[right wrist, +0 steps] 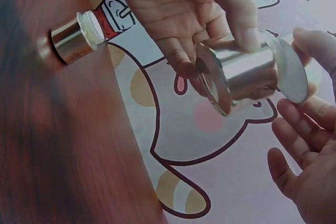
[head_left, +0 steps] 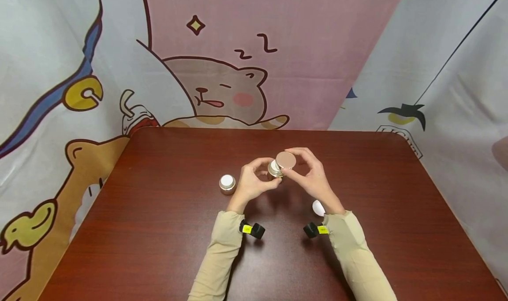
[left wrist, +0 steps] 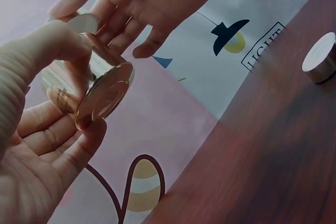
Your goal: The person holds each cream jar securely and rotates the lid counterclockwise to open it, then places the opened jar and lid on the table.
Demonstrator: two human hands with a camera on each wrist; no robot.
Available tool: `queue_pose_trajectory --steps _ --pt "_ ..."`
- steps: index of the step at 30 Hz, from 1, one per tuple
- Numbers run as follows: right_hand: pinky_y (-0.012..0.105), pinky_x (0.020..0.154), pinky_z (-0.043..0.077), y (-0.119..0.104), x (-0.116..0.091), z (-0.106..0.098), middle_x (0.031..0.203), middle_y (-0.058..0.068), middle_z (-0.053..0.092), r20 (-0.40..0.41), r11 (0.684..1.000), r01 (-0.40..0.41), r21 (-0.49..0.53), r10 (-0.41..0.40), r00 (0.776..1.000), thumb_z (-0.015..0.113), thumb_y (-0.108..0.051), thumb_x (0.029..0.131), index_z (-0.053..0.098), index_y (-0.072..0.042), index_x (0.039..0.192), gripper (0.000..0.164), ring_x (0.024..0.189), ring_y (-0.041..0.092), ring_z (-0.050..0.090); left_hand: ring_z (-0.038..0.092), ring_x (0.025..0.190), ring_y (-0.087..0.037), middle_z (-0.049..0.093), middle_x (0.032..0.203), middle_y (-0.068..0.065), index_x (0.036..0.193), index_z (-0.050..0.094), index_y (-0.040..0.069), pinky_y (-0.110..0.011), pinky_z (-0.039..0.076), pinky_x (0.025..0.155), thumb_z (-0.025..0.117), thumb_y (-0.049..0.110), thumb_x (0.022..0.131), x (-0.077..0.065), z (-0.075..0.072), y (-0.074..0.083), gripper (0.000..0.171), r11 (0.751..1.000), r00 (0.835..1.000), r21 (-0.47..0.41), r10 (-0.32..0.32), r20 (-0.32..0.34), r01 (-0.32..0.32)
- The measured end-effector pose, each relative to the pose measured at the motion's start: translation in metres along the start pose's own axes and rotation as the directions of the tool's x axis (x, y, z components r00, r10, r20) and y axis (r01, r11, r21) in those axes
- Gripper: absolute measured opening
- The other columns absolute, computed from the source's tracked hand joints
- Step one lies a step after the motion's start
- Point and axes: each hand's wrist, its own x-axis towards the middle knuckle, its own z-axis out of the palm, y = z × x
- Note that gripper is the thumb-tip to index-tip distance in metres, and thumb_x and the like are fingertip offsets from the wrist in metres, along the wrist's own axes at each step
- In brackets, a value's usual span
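Observation:
My left hand grips a shiny rose-gold cosmetic jar around its side, thumb on one side and fingers on the other. With thumb and fingertips, my right hand pinches the jar's round rose-gold lid. That lid is tilted at the jar's mouth, partly covering a white top; whether the two touch, I cannot tell. In the right wrist view the lid's pale inner face shows beside the jar body. Both hands are raised above the table.
A second rose-gold jar, lidless with a white top, stands on the brown table left of my left hand. Another lid, white side up, lies near my right wrist. A cartoon-printed cloth hangs behind the table.

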Motion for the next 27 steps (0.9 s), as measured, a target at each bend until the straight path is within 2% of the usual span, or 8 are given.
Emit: queue_pose_trajectory --steps 3,6,9,13,16,19,27 --pt "0.016 0.091 0.051 0.001 -0.002 -0.003 0.123 -0.013 0.073 -0.016 1.0 -0.017 0.026 0.018 1.0 0.08 0.016 0.085 0.072 0.011 0.13 0.046 0.106 -0.008 0.063 0.075 0.102 -0.021 0.077 0.117 -0.037 0.124 0.072 -0.017 -0.018 0.063 0.087 0.087 -0.01 0.078 0.0 -0.001 -0.002 0.049 1.0 1.0 -0.006 -0.01 -0.007 0.01" --pt "0.012 0.089 0.054 0.003 -0.005 -0.008 0.122 -0.028 0.068 -0.028 0.998 -0.026 0.06 0.027 0.999 0.077 0.02 0.084 0.069 0.015 0.128 0.045 0.105 -0.008 0.065 0.072 0.101 -0.012 0.077 0.118 -0.038 0.123 0.071 -0.018 -0.018 0.063 0.087 0.087 -0.011 0.077 0.001 -0.003 -0.004 0.049 1.0 1.0 -0.017 -0.021 -0.022 0.021" --pt "0.011 0.087 0.055 0.006 -0.008 -0.012 0.119 -0.031 0.069 -0.043 0.995 -0.029 0.094 0.033 0.999 0.076 0.023 0.083 0.067 0.019 0.126 0.044 0.104 -0.009 0.067 0.07 0.101 -0.009 0.076 0.118 -0.039 0.123 0.071 -0.018 -0.028 0.069 0.089 0.086 -0.013 0.077 0.001 -0.005 -0.007 0.048 0.999 0.999 -0.024 -0.023 -0.038 0.022" --pt "0.011 0.088 0.055 0.011 -0.012 -0.016 0.117 -0.028 0.074 -0.051 0.987 -0.021 0.158 0.029 0.998 0.073 0.027 0.081 0.062 0.024 0.122 0.043 0.103 -0.01 0.07 0.071 0.101 -0.015 0.075 0.116 -0.039 0.122 0.07 -0.02 -0.041 0.071 0.091 0.086 -0.014 0.077 0.001 -0.008 -0.008 0.047 1.0 0.998 -0.017 -0.024 -0.053 0.023" --pt "0.01 0.091 0.056 0.013 -0.014 -0.019 0.117 -0.025 0.077 -0.049 0.976 -0.018 0.218 0.03 0.998 0.07 0.031 0.08 0.056 0.027 0.12 0.042 0.106 -0.01 0.072 0.07 0.101 -0.014 0.074 0.116 -0.04 0.122 0.07 -0.02 -0.038 0.071 0.09 0.085 -0.014 0.077 0.002 -0.01 -0.01 0.048 0.999 0.998 -0.014 -0.033 -0.059 0.032" --pt "0.008 0.094 0.055 0.013 -0.017 -0.022 0.118 -0.025 0.078 -0.053 0.967 -0.037 0.251 0.052 0.997 0.068 0.034 0.08 0.052 0.029 0.118 0.042 0.108 -0.01 0.072 0.067 0.1 -0.007 0.073 0.116 -0.04 0.122 0.07 -0.02 -0.033 0.07 0.09 0.085 -0.014 0.077 0.002 -0.012 -0.011 0.048 0.999 0.997 -0.02 -0.045 -0.063 0.044" --pt "0.006 0.093 0.053 0.012 -0.025 -0.031 0.113 -0.031 0.074 -0.072 0.979 -0.135 0.152 0.147 0.987 0.073 0.03 0.081 0.052 0.025 0.118 0.042 0.104 -0.014 0.07 0.065 0.101 -0.004 0.073 0.117 -0.039 0.122 0.07 -0.019 -0.016 0.063 0.088 0.085 -0.013 0.077 0.001 -0.014 -0.015 0.048 0.997 0.995 -0.023 -0.069 -0.069 0.067"
